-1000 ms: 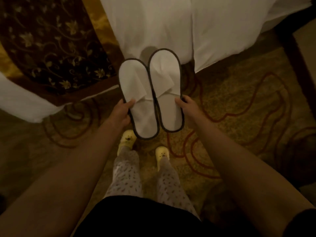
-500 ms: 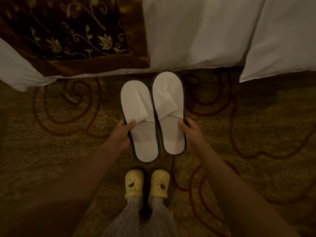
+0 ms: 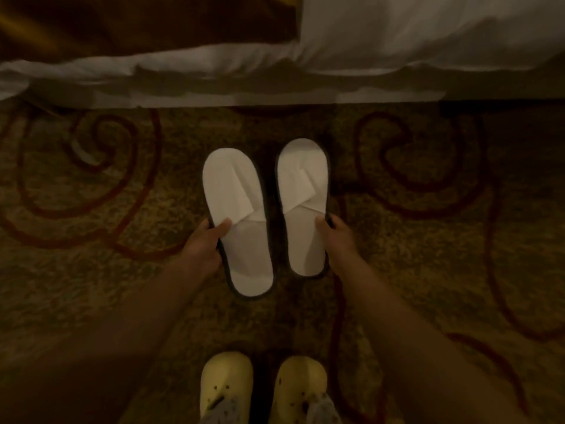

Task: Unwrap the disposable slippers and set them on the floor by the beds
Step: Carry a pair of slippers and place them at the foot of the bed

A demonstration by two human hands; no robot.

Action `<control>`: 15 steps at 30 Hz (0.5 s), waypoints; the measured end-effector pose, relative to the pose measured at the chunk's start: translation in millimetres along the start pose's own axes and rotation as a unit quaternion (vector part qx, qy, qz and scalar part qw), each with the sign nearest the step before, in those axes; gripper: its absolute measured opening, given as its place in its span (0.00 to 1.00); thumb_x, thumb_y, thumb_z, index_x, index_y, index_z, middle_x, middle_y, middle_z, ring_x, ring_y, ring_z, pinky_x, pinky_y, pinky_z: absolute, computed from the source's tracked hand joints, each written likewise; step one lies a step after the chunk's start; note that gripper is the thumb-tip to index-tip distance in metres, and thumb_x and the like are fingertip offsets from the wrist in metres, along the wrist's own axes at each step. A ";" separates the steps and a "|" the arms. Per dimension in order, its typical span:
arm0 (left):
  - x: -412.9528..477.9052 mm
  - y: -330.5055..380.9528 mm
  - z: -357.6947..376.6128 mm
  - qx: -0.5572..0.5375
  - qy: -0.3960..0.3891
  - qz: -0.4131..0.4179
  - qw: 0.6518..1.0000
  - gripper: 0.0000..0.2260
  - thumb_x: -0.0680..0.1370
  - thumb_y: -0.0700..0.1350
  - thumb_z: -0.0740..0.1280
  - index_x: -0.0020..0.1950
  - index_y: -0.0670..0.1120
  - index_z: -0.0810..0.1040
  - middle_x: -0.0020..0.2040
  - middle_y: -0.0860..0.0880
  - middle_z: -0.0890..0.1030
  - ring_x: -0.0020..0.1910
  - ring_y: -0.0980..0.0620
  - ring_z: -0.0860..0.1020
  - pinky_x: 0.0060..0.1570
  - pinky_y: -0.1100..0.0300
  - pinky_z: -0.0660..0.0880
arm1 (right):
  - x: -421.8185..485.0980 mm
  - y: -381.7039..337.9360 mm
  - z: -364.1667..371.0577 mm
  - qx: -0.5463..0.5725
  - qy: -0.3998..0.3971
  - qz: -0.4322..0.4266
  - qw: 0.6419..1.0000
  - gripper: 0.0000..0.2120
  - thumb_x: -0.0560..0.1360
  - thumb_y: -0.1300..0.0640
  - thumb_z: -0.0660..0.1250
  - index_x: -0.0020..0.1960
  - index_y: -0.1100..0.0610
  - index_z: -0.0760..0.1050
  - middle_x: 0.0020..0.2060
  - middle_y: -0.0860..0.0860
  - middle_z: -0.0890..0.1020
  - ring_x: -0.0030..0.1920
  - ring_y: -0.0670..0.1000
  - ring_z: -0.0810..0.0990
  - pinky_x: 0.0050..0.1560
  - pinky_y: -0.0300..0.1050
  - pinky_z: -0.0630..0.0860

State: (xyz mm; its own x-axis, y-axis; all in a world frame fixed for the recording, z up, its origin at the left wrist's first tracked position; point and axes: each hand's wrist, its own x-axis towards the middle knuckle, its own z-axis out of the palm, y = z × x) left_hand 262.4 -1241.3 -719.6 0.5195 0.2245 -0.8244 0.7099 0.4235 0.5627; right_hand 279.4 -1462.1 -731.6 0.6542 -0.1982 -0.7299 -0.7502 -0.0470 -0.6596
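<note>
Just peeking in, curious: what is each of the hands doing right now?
Left hand: closed on the outer edge of the left slipper, thumb on top.
Right hand: closed on the outer edge of the right slipper, thumb on top.

Slippers: two are lying side by side, left slipper [image 3: 237,221], right slipper [image 3: 304,206]
Hands: two are showing, left hand [image 3: 203,244], right hand [image 3: 336,237]
Clogs: two are showing, left clog [image 3: 226,382], right clog [image 3: 299,385]
Beds: one bed [image 3: 397,35] is showing
</note>
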 end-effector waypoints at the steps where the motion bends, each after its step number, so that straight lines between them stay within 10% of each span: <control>1: 10.2 -1.1 -2.1 0.003 0.000 0.005 1.000 0.17 0.78 0.41 0.64 0.67 0.47 0.71 0.56 0.49 0.77 0.47 0.53 0.77 0.49 0.54 0.74 | 12.1 3.9 4.6 0.004 0.005 -0.005 1.000 0.18 0.78 0.54 0.60 0.66 0.58 0.70 0.62 0.57 0.75 0.54 0.52 0.73 0.55 0.46 0.72; 15: 40.3 22.2 4.3 0.143 -0.012 0.059 0.988 0.21 0.78 0.43 0.63 0.71 0.45 0.66 0.66 0.43 0.74 0.57 0.45 0.75 0.57 0.50 0.73 | 68.6 2.8 24.0 -0.309 0.041 -0.008 0.950 0.24 0.79 0.57 0.55 0.73 0.61 0.55 0.72 0.61 0.61 0.70 0.61 0.62 0.72 0.53 0.60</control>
State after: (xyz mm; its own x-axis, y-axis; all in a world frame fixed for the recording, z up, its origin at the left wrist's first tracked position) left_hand 301.2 -1226.6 -740.1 0.6162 0.2347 -0.7518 0.7469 0.1285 0.6523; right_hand 324.4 -1452.3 -787.9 0.6750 -0.2678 -0.6875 -0.6706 -0.6112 -0.4204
